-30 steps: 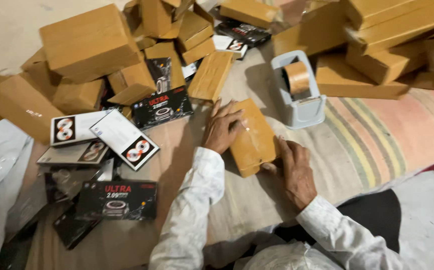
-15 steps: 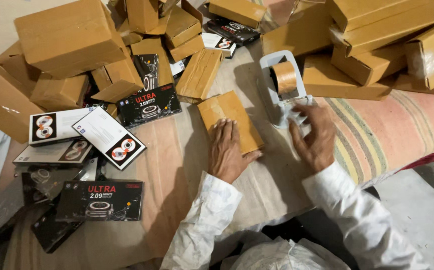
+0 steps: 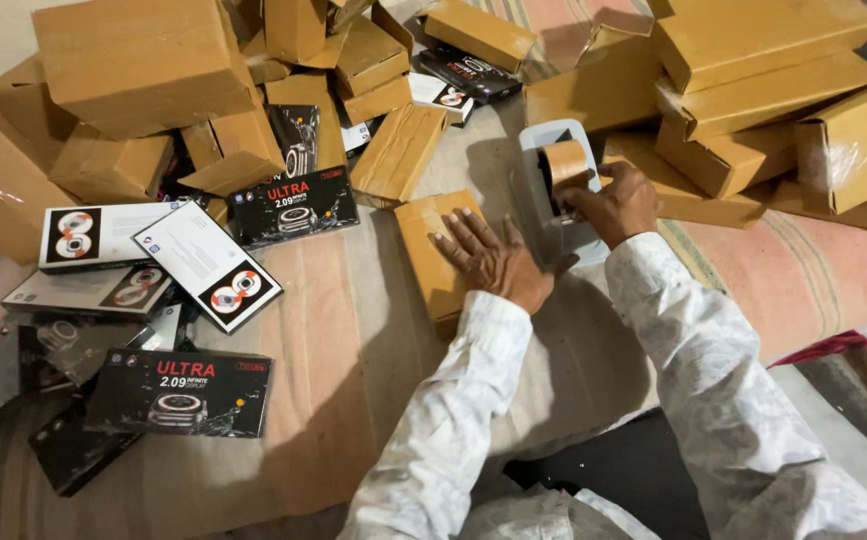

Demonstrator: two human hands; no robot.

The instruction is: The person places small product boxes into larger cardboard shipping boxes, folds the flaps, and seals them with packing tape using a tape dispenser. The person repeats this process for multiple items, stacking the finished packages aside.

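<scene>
My left hand [image 3: 491, 262]: flat, fingers spread, palm pressing down on the small brown cardboard parcel [image 3: 435, 250] at the middle of the frame.
My right hand [image 3: 616, 204]: fingers curled together, pinching at the brown tape roll [image 3: 563, 163]; the exact fingertip contact I cannot tell.
Tape dispenser: one pale grey-blue plastic dispenser [image 3: 556, 190], just right of the parcel, holding the roll upright.
Brown parcels, left pile: a heap of sealed cardboard boxes [image 3: 143, 60] in the upper left, too overlapped to count surely.
Brown parcels, right pile: longer flat cartons [image 3: 753, 50] stacked in the upper right, about six showing.
Black product boxes: two with red lettering and a watch picture, one [image 3: 293, 205] left of centre, one [image 3: 181, 392] at lower left.
White boxes: two [image 3: 208, 265] with round watch pictures, at the left.
Surface: tan woven sacking [image 3: 343, 370], a striped pink cloth [image 3: 803, 280] at the right.
</scene>
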